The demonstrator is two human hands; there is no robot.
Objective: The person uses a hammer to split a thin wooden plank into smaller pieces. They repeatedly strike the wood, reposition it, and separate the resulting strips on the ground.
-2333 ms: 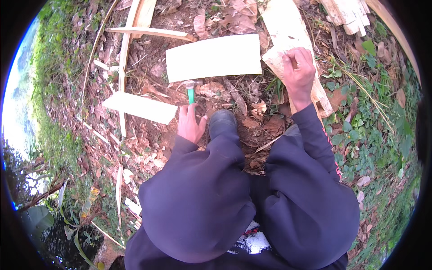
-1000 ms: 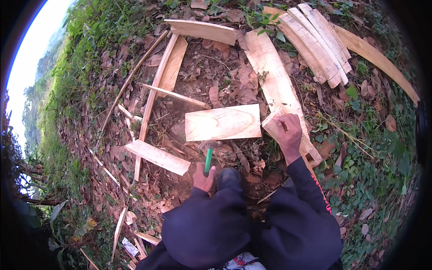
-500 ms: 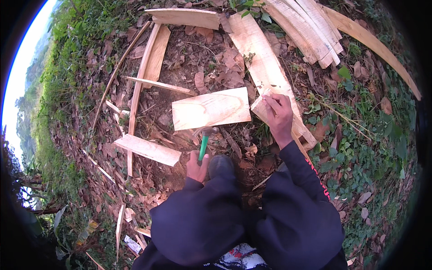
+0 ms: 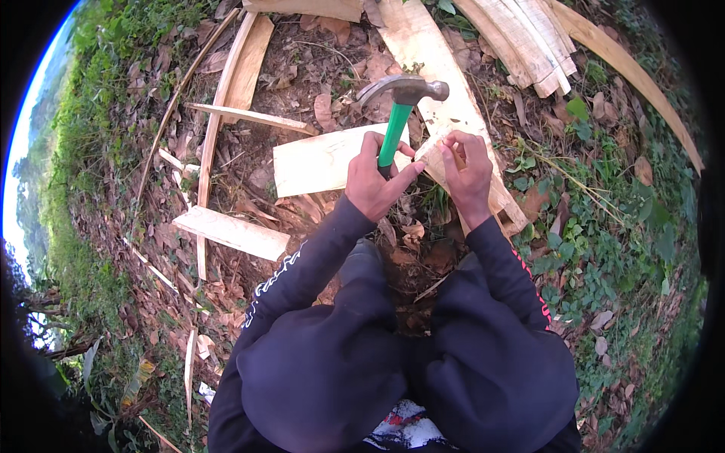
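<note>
My left hand (image 4: 375, 183) grips the green handle of a claw hammer (image 4: 400, 105), its metal head raised above a pale wooden board (image 4: 326, 159) lying on the ground. My right hand (image 4: 468, 175) pinches something small at the corner of a longer plank (image 4: 442, 106) just right of that board; what it pinches is too small to make out. Both hands are close together, the hammer head above and between them. My dark-clad knees fill the lower middle of the view.
Another short board (image 4: 232, 233) lies to the left on leaf litter. Thin slats (image 4: 242, 75) and a stack of planks (image 4: 521, 38) lie at the top. Grass and weeds (image 4: 604, 241) cover the right side and the slope at left.
My left hand has lifted the hammer from low near my knees up over the boards. My right hand stays at the plank's corner. The view has moved closer.
</note>
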